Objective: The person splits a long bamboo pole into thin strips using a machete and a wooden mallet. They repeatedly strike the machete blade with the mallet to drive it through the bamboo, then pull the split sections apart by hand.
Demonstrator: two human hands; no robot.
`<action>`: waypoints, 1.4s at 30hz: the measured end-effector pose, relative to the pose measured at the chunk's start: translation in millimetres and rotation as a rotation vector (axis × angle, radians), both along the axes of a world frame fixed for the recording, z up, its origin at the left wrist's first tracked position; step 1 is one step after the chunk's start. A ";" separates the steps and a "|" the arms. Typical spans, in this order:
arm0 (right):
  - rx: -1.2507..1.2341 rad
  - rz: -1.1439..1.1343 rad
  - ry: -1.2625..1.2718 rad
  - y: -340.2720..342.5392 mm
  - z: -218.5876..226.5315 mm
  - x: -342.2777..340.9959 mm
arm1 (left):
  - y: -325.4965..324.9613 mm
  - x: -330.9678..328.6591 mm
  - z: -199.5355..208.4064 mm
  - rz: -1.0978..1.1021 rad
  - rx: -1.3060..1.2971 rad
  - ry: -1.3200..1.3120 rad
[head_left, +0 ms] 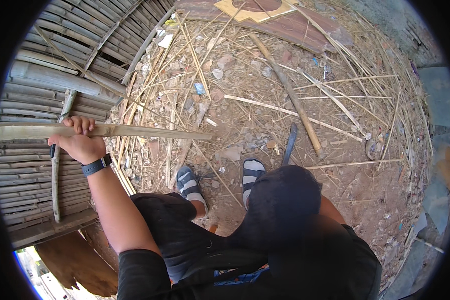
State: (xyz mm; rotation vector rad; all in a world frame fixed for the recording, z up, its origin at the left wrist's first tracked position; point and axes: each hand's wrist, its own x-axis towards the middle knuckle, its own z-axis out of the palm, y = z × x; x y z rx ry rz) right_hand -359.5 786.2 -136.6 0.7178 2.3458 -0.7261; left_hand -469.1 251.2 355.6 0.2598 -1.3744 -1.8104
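Note:
My left hand, with a dark band at its wrist, is stretched out to the left. Its fingers wrap round a long split bamboo strip, which lies nearly level across the view, its tapered end pointing right. Part of my right arm shows beside my dark-clothed knee; the hand itself is hidden. From behind that knee sticks out a dark, flat, blade-like piece near the ground. Whether my right hand holds it is hidden.
A bamboo slat wall stands close on the left, with a stick against it. Thin bamboo strips, straw and rubble litter the ground. A bamboo pole lies ahead. Farther off is a reddish board. Grey sheets border the right.

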 end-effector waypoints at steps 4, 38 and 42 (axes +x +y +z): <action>-0.028 -0.026 0.023 -2.0 2.0 1.8 | 2.7 0.1 3.5 0.023 0.024 -0.020; -0.429 0.960 0.127 -248.5 434.7 -122.4 | -58.8 20.7 -14.6 0.193 0.184 0.017; -0.497 0.812 -0.027 -266.9 435.8 -119.3 | -78.2 34.4 -10.5 0.195 0.202 0.111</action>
